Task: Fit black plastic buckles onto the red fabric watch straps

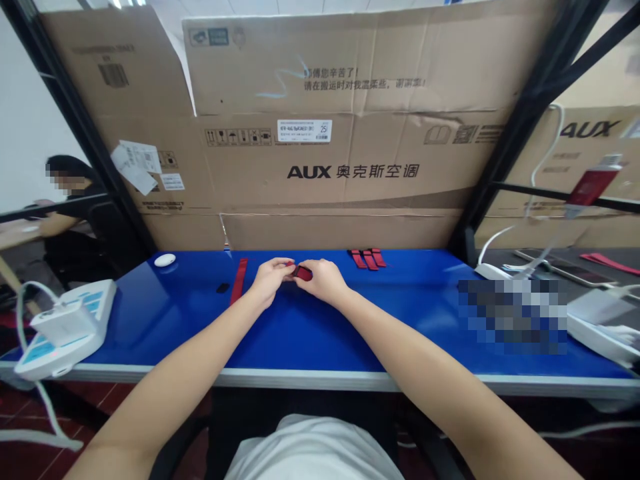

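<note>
My left hand (273, 281) and my right hand (324, 281) meet over the middle of the blue table, both closed on a short red strap (304, 273). A dark edge or fitting shows on the strap between the fingertips, too small to make out. Left of my hands lies a long flat red strap (240, 277), partly behind my left forearm. A small black piece (223, 288) rests beside it. To the right and farther back, several short red straps with black fittings (368, 259) lie side by side.
The blue table (310, 347) is backed by a tall cardboard sheet (325, 193) between black frame posts. A white power strip (75, 327) with a cable sits at the left edge. A round white object (165, 260) lies back left. Cables and a phone occupy the right. A person sits far left.
</note>
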Tool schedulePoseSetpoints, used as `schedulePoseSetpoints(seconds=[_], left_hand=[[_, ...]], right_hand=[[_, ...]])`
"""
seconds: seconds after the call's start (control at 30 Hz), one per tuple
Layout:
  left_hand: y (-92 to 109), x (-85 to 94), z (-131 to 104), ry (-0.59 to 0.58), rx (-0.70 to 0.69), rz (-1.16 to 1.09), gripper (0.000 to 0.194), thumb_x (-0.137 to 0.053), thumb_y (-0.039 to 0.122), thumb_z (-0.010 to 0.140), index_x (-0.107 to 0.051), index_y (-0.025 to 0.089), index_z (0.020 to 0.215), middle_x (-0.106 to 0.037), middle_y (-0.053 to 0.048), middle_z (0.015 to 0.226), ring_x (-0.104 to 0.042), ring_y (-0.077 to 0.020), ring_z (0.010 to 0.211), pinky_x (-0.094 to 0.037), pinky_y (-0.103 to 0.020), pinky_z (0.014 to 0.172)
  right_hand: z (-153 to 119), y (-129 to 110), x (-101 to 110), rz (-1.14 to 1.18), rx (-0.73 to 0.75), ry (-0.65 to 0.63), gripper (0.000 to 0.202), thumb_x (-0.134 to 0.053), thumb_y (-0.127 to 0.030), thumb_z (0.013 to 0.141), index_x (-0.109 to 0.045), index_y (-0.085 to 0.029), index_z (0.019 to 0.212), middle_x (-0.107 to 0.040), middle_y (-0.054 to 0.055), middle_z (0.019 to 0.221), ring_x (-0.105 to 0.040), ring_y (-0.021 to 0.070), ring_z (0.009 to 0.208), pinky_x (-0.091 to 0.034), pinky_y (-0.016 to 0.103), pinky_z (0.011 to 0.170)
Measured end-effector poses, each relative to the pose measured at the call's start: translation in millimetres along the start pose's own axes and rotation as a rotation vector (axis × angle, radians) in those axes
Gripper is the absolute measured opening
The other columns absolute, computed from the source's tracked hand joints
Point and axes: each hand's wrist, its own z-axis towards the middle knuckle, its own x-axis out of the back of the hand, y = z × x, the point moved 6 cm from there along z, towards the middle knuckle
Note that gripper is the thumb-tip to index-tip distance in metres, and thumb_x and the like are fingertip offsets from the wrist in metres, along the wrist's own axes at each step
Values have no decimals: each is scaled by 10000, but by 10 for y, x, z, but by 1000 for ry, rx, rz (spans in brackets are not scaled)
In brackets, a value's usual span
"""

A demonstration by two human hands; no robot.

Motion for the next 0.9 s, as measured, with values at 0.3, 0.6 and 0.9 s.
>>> schedulePoseSetpoints(seconds=[0.3, 0.6, 0.9], left_hand=[[1, 83, 64, -82, -118, 492, 72, -721, 162, 679, -711, 162, 750, -659, -26, 640, -610, -173, 619, -486, -315, 680], [167, -263, -314, -680, -522, 909, 250, -587, 318, 860, -732, 278, 1060, -676, -57, 1213, -587, -247, 1164, -386, -399, 1060], [-105, -266, -204, -529, -404, 1147, 491, -484, 415, 916, -532, 231, 1368, -457, -82, 1472, -378, -291, 1389, -200, -451, 1168]], right_hand=[[8, 372, -69, -97, 83, -289, 418, -710, -325, 794, -660, -253, 1203, -672, 77, 1204, -569, 261, 1149, -432, 324, 936], [1, 848, -91, -159, -280, -207, 278, -637, -351, 844, -711, -164, 1036, -676, 146, 1133, -603, 300, 1091, -456, 387, 919], [-45, 741, -292, 12, -193, -364, 574, -462, -444, 918, -483, -145, 1408, -424, 124, 1494, -370, 284, 1394, -283, 389, 1136]])
